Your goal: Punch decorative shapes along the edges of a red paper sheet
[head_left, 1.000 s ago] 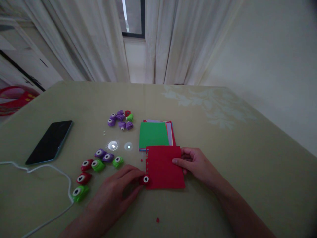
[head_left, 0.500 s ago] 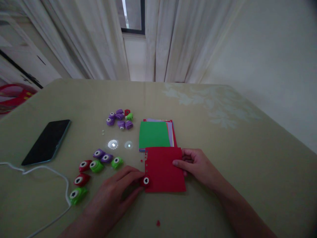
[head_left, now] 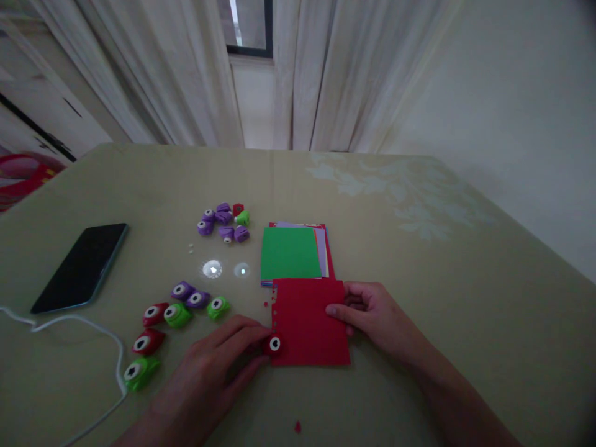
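Left grip [head_left: 218,354] pinches red punch [head_left: 272,343] on red paper [head_left: 310,323].

A dark phone [head_left: 80,267] (cable [head_left: 69,323] attached) lies beside scattered punches [head_left: 177,310].

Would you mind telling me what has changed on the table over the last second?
Very little. The view shifted a bit, so everything sits slightly lower or further left in the picture. The left hand still holds the red punch at the left edge of the red sheet, and the right hand still steadies its right edge. The other punches, paper stack and phone lie as before.
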### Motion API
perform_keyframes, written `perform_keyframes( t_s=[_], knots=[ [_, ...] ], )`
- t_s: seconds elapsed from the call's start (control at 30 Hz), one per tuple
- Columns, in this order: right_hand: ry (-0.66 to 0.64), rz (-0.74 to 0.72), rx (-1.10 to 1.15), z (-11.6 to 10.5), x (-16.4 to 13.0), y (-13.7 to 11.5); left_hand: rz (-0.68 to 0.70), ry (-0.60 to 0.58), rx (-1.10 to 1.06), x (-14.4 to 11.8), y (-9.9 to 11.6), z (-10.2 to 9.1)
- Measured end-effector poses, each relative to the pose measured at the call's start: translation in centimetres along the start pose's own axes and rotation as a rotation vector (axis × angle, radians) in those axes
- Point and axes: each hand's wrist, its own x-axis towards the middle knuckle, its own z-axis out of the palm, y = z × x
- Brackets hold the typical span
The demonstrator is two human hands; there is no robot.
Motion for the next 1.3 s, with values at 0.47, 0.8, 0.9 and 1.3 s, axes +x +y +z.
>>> perform_keyframes(
  t_s=[0.47, 0.8, 0.9, 1.3],
  knots=[
    [0.004, 0.003, -0.016, 0.03, 0.05, 0.15, -0.008, 0.007, 0.000, -0.15, 0.06, 0.20],
    [0.008, 0.019, -0.038, -0.01, -0.01, 0.27, -0.003, 0.000, -0.020, -0.21, 0.02, 0.10],
    [0.013, 0.013, -0.041, -0.01, 0.01, 0.26, 0.005, 0.005, -0.021, -0.41, -0.10, 0.19],
    [0.004, 0.005, -0.024, 0.05, -0.01, -0.01, 0.015, -0.002, -0.005, -0.33, -0.39, 0.26]
  ],
)
